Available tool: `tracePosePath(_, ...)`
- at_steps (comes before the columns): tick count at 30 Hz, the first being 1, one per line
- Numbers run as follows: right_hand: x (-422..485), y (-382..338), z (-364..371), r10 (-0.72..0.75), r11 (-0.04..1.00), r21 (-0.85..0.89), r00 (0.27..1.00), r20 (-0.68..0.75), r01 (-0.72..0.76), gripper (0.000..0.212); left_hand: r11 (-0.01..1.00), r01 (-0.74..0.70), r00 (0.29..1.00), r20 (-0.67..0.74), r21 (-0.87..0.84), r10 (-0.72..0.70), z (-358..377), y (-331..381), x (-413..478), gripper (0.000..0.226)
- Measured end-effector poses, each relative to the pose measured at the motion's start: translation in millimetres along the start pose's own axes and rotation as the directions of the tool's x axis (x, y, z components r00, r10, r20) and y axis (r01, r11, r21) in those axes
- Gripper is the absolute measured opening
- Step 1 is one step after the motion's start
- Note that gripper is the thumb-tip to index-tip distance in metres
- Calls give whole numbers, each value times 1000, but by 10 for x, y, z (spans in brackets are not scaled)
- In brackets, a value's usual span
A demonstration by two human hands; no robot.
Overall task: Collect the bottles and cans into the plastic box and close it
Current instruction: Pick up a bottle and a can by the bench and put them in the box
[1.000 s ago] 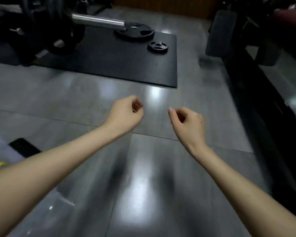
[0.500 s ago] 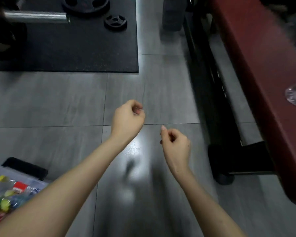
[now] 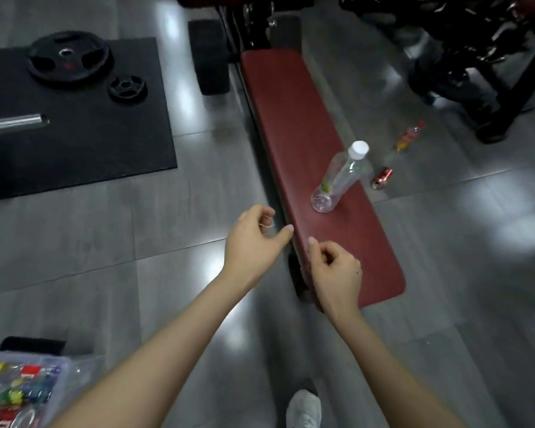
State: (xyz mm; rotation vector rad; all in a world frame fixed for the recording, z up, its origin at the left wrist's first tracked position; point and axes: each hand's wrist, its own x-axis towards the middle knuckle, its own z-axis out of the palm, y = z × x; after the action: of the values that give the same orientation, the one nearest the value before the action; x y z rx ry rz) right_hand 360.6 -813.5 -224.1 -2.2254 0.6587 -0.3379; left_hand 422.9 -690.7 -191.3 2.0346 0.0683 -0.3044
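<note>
Plastic bottle (image 3: 340,177) near red bench (image 3: 291,118) edge

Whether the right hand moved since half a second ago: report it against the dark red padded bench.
Yes. The right hand moved right, from over the floor to the near left edge of the dark red padded bench.

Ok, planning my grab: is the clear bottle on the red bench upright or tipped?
Upright: the clear plastic bottle stands base-down on the red padded bench, white cap uppermost.
</note>
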Motion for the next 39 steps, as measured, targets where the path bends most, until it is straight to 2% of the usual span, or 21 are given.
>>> tracePosePath(3, 327, 223, -545, 40, 998, -54, 999, -28, -42, 41, 999, -41, 998, 52, 19, 40, 496, 425, 144, 60)
tracePosePath(8, 848, 652, -1084, 181, 981, -52, 981, -62, -185, 45, 994, 61, 995, 87, -92, -53, 1193, 633, 549, 106)
tracePosePath(13, 1281, 987, -1188, 297, 955, -6, 954, -37, -298, 45, 983, 101, 995, 13, -155, -100, 1529, 565, 1003, 123)
tracePosePath(16, 1575, 1122, -1186, 339, 941, 8, 940, -44, -339, 43, 976, 64, 998, -6, -211, -67, 1652, 551, 1228, 113)
tracePosePath(20, 1962, 1334, -1235, 380, 925, 46, 924, -38, -378, 41, 976, 16, 996, -78, -217, -34, 1822, 648, 1380, 74)
tracePosePath(24, 2256, 1520, -1334, 398, 915, 70, 917, -9, -397, 37, 979, -42, 995, -98, -200, 23, 2002, 861, 1479, 66)
tracePosePath(29, 2830, 1953, -1713, 364, 931, -5, 931, -1, -364, 36, 990, -43, 991, -132, -131, 26, 2474, 1258, 1686, 63)
tracePosePath(32, 3203, 2345, -1960, 378, 926, -48, 913, 155, -376, 25, 995, -5, 985, -174, -99, -13, 2843, 1494, 1743, 59)
tracePosePath(34, 3406, 2646, -2043, 322, 946, -134, 892, 319, -294, 21, 995, 3, 982, -185, -96, -21, 3106, 1612, 1767, 57)
tracePosePath(36, 3530, 2946, -2061, 272, 954, -243, 838, 474, -172, 36, 995, 28, 980, -195, -94, -46, 3349, 1690, 1775, 56)
tracePosePath(39, 3633, 3375, -1948, 233, 942, -337, 741, 630, -10, 55, 991, 78, 976, -195, -107, -97, 3706, 1683, 1816, 56)
